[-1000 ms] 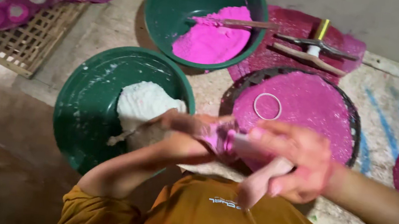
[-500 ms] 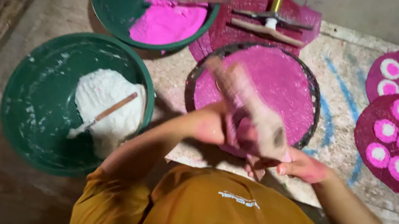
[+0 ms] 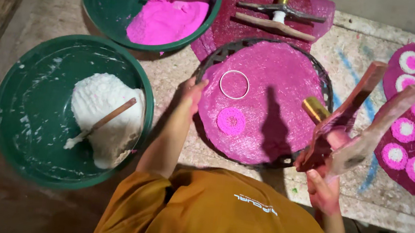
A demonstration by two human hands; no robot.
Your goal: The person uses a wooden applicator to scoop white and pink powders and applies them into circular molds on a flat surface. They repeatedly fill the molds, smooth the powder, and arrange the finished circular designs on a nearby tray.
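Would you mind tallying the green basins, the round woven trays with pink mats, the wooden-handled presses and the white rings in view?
Green basins: 2, one with white dough, one with pink dough
Round woven trays with pink mats: 1, left hand on its edge
Wooden-handled presses: 2, one in the right hand, one lying above the tray
White rings: 1
Total: 6

No packages, signs or screens show anywhere in the head view; the one label-like mark is a small line of white print [image 3: 258,205] on the back of the person's mustard-orange shirt [image 3: 217,220] (low in the picture, just below the middle). It is a short, narrow strip of pale lettering, slightly slanted, standing out against the plain cloth, with no border or patch around it
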